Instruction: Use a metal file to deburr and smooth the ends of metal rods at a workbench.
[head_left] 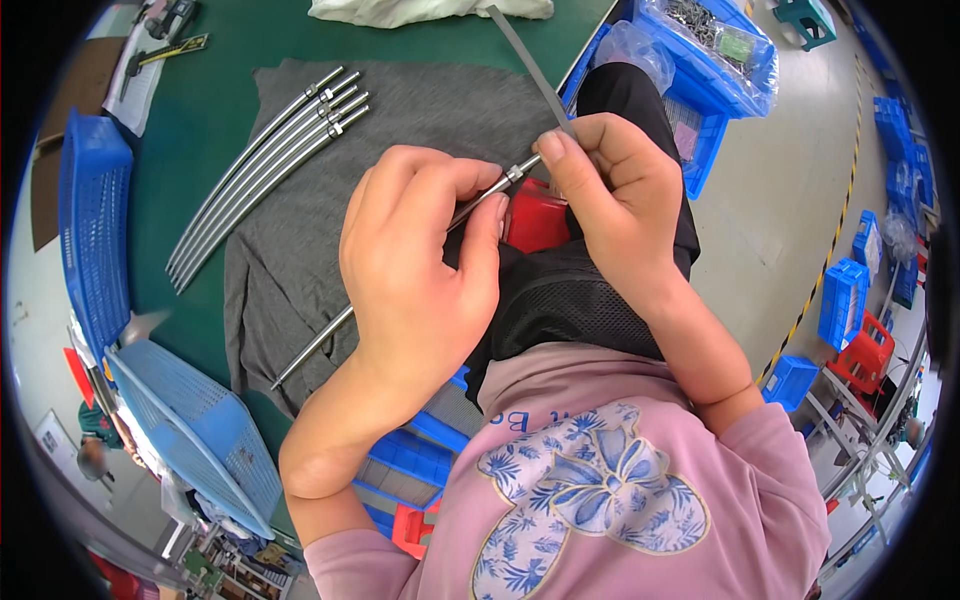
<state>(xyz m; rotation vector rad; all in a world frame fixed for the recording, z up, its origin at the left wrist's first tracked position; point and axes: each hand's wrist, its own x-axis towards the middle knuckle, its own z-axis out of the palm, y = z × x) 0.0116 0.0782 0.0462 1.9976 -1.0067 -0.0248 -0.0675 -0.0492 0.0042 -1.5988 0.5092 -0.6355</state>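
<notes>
My left hand (pixel 415 250) is closed round a slim metal rod (pixel 318 342), thumb and forefinger pinching it close to a collar-like fitting near its upper end. The rod slants down to the left, and its middle is hidden behind that hand. At the rod's tip, my right hand (pixel 630 190) pinches a narrow grey strip (pixel 530 65), which sticks up and away from the fingers. Whether the strip touches the tip cannot be made out. Several similar metal rods (pixel 268 180) with fittings at their far ends lie side by side on a grey cloth (pixel 420 110), left of my hands.
The cloth covers part of a green table (pixel 170 195). Blue baskets (pixel 95 230) stand along its left side; calipers (pixel 165 55) lie at the far left. A white cloth (pixel 430 8) rests at the far edge. Blue bins (pixel 725 50) with small metal parts stand right of my knee.
</notes>
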